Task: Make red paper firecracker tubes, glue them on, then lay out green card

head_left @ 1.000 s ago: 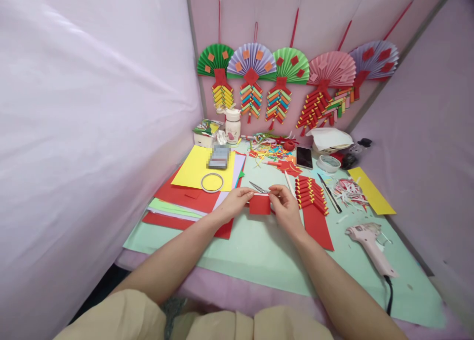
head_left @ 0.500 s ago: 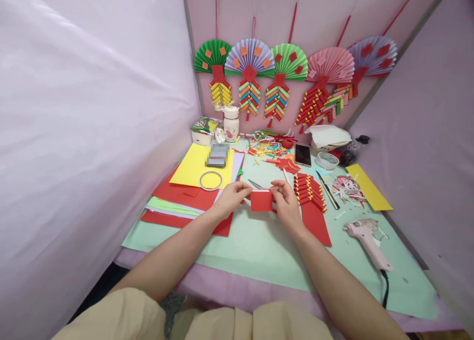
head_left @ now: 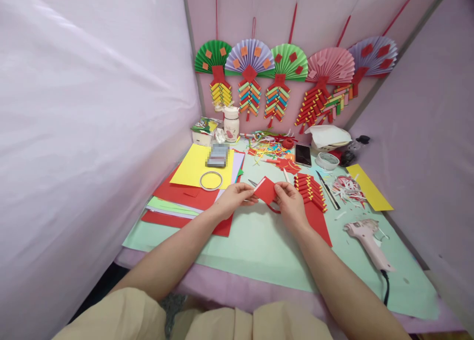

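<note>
A small red paper square (head_left: 265, 191) with a white strip along its upper left edge is held tilted like a diamond above the table. My left hand (head_left: 237, 199) pinches its left corner, and my right hand (head_left: 291, 201) grips the right corner between thumb and fingers. Behind the paper lie scissors (head_left: 253, 183); one blade tip and part of a red handle show, the rest is hidden. Just right of my right hand are rows of red paper rolls with yellow bands (head_left: 311, 191), beside a red paper sheet (head_left: 317, 224).
Stacked coloured sheets (head_left: 202, 164) with a tape ring (head_left: 211, 181) lie left. On the right are a craft knife (head_left: 328, 190), paper scraps (head_left: 348, 189) and a corded glue gun (head_left: 368, 241). A phone (head_left: 302, 155), bottle (head_left: 231, 125) and tape roll (head_left: 327, 160) stand behind. Paper fans (head_left: 250, 56) hang on the back wall.
The red paper square has turned from level to a diamond tilt and risen slightly. My right hand has shifted a little to the right; more of the scissors' red handle shows.
</note>
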A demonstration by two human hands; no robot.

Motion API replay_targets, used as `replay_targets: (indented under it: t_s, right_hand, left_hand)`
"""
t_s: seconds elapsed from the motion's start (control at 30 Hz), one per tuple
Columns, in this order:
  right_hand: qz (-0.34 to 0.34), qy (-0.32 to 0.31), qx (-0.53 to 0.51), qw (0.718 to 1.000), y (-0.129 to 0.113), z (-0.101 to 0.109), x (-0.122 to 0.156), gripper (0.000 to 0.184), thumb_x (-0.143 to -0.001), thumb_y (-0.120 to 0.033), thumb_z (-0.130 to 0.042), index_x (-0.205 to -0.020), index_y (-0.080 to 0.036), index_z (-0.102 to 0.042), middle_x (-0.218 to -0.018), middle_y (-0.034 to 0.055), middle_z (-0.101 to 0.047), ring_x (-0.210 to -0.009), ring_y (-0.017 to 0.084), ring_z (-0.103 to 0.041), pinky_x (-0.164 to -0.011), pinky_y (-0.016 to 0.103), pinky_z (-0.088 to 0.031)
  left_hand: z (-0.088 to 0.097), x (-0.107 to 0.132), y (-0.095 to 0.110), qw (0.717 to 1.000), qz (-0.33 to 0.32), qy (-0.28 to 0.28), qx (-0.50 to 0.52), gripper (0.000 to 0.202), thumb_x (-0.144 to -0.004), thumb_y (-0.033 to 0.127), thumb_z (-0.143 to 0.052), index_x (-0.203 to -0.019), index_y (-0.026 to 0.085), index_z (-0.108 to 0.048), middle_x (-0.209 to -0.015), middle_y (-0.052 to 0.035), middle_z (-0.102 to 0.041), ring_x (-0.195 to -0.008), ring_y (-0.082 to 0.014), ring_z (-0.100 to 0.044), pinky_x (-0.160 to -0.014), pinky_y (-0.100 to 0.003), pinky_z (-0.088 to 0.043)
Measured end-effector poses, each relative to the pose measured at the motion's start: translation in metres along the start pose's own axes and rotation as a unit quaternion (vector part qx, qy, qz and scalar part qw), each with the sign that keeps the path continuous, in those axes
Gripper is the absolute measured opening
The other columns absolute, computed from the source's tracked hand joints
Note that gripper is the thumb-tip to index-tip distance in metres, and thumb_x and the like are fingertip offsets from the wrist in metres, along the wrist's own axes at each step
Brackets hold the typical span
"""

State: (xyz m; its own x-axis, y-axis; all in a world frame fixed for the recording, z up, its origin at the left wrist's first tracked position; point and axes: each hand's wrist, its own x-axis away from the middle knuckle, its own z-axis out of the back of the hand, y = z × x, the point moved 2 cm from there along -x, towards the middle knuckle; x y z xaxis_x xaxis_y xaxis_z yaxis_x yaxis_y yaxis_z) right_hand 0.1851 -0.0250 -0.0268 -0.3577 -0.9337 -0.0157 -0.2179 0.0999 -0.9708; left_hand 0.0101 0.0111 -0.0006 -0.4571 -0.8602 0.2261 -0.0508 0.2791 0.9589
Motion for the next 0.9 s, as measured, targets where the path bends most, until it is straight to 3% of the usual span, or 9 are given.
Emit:
replay_targets:
  t_s: [0.1,0.3,0.5,0.63,0.77,0.9]
  right_hand:
    - [0.012,0.003,0.034,0.999,-0.003,-0.001,0.002,0.030,-0.072,-0.047,-0.071,-0.084,-0.021,-0.062,-0.077,-0.0017,-0.062,-0.064,0.012,-0.055,-0.057,0.024,-0.046]
    - [0.078,-0.076,0.135,0.985,-0.008,-0.010,0.013,0.026,-0.078,-0.045,-0.064,-0.083,-0.020,-0.063,-0.078,0.0017,-0.064,-0.070,0.016,-0.057,-0.064,0.028,-0.047]
    - [0.050,-0.053,0.127,0.989,-0.009,-0.008,0.011,0.031,-0.083,-0.047,-0.055,-0.099,-0.021,-0.064,-0.075,0.0005,-0.062,-0.068,0.015,-0.057,-0.064,0.028,-0.046]
    - [0.049,-0.063,0.106,0.991,-0.008,-0.009,0.010,0.029,-0.081,-0.047,-0.060,-0.093,-0.021,-0.062,-0.077,0.0008,-0.063,-0.070,0.014,-0.058,-0.065,0.027,-0.047]
    - [0.048,-0.084,0.108,0.989,-0.006,-0.010,0.010,0.027,-0.075,-0.045,-0.066,-0.082,-0.019,-0.061,-0.073,0.0002,-0.061,-0.066,0.013,-0.055,-0.061,0.026,-0.045]
    - [0.028,-0.056,0.105,0.993,-0.007,-0.009,0.009,0.028,-0.074,-0.047,-0.066,-0.080,-0.020,-0.060,-0.071,-0.0004,-0.060,-0.061,0.013,-0.053,-0.055,0.025,-0.044]
  left_hand:
    - [-0.001,0.002,0.000,0.999,0.001,-0.028,-0.045,0.023,-0.072,0.034,-0.071,-0.083,0.015,-0.065,-0.083,-0.0069,-0.071,-0.083,-0.0171,-0.068,-0.077,-0.028,-0.051]
    - [0.002,0.000,0.002,0.998,-0.036,0.028,-0.040,0.031,-0.066,0.041,-0.074,-0.079,0.015,-0.066,-0.075,-0.0022,-0.066,-0.068,-0.0134,-0.061,-0.067,-0.028,-0.049]
    - [0.001,0.000,0.004,0.998,-0.045,0.051,0.008,0.033,-0.060,0.043,-0.077,-0.074,0.015,-0.066,-0.074,-0.0018,-0.066,-0.070,-0.0148,-0.060,-0.069,-0.031,-0.051]
    - [0.002,0.000,0.005,0.996,-0.055,0.062,0.021,0.034,-0.059,0.043,-0.078,-0.073,0.015,-0.065,-0.074,-0.0012,-0.066,-0.071,-0.0150,-0.061,-0.071,-0.032,-0.052]
    - [0.001,0.000,0.006,0.997,-0.054,0.048,0.019,0.032,-0.065,0.043,-0.073,-0.078,0.014,-0.065,-0.078,-0.0036,-0.067,-0.075,-0.0167,-0.063,-0.071,-0.031,-0.051]
    - [0.001,0.001,0.007,0.998,-0.041,0.041,0.006,0.029,-0.077,0.042,-0.060,-0.083,0.014,-0.066,-0.087,-0.0081,-0.070,-0.084,-0.0186,-0.065,-0.072,-0.028,-0.050]
